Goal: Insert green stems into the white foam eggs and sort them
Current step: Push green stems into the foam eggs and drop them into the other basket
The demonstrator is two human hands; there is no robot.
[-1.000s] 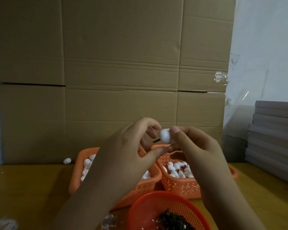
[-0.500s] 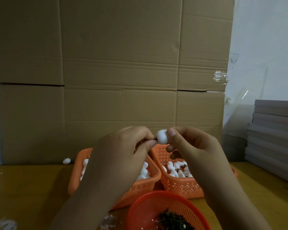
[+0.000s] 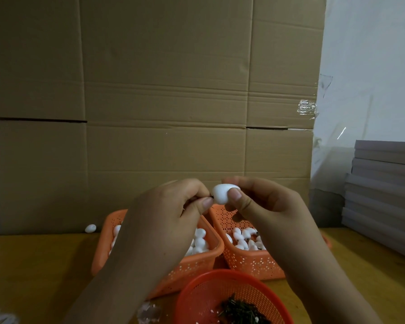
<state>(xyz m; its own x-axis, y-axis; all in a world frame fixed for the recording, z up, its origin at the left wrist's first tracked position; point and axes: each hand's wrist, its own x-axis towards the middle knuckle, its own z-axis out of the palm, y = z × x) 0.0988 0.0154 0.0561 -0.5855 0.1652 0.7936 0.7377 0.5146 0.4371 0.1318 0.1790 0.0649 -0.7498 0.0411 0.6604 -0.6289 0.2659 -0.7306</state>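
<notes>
Two hands | right grip (image 3: 264, 204) pinches foam egg (image 3: 222, 193) | left grip (image 3: 171, 206) pinches stem (image 3: 210, 196)

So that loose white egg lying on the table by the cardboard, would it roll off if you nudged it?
Probably. The loose egg is smooth and rounded, so a nudge would likely set it wobbling in a curve. It is foam, so probably very light. The right hand holds a similar egg with just fingertips. Likely dentable if squeezed hard.
</notes>
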